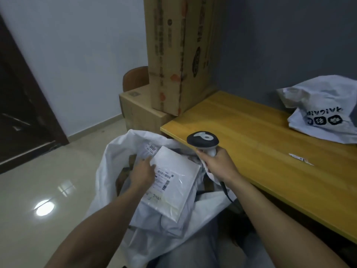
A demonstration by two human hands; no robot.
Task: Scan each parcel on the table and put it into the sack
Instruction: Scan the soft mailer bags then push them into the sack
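Left grip (144,174) is grasping a flat glossy parcel (177,171) in the crinkled white sack (116,151), right grip (214,161) clasping the scanner (202,141).

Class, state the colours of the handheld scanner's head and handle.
The scanner has a black head with white insert and white handle; head view.

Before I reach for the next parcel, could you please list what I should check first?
1. White parcel inside the sack mouth: ok.
2. Left hand clear of that parcel: not ok, it touches its edge.
3. Scanner gripped in right hand: ok.
4. Another parcel waiting: ok, a printed white bag lies on the table.
5. That bag's barcode facing up: cannot tell.
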